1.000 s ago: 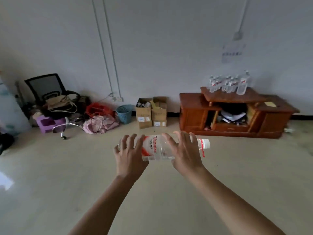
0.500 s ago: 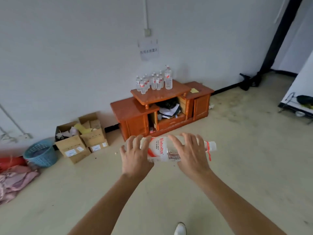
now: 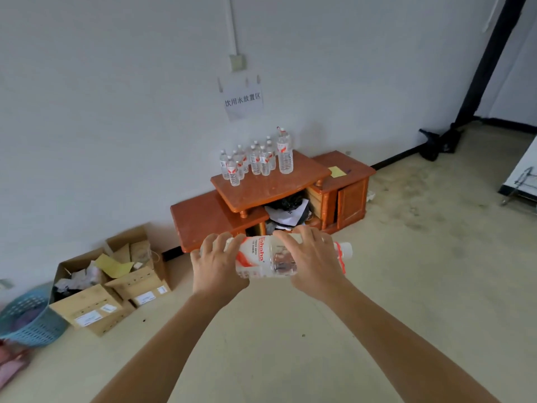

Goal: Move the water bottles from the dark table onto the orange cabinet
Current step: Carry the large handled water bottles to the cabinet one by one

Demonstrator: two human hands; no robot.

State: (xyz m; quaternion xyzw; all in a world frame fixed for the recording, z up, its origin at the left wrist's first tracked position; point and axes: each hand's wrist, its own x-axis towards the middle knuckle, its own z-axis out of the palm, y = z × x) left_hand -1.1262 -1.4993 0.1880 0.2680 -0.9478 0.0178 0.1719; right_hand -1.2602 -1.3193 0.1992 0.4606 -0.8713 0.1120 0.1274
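A clear water bottle (image 3: 263, 257) with a red-and-white label lies sideways in front of me, its white cap pointing right. My left hand (image 3: 216, 266) grips its base end and my right hand (image 3: 312, 261) grips it near the neck, fingers curled over the top. Ahead, against the white wall, stands the orange cabinet (image 3: 270, 184). Several upright water bottles (image 3: 255, 158) are grouped at the back of its raised top shelf, one of them taller than the rest. The dark table is out of view.
Open cardboard boxes (image 3: 113, 283) and a blue basket (image 3: 30, 318) sit on the floor to the left. A paper sign (image 3: 242, 100) hangs on the wall above the cabinet. A black post (image 3: 488, 59) and dark bags stand at the right.
The cabinet has grown larger and nearer in view as I approach it. Both hands still carry the bottle sideways in the same grip.
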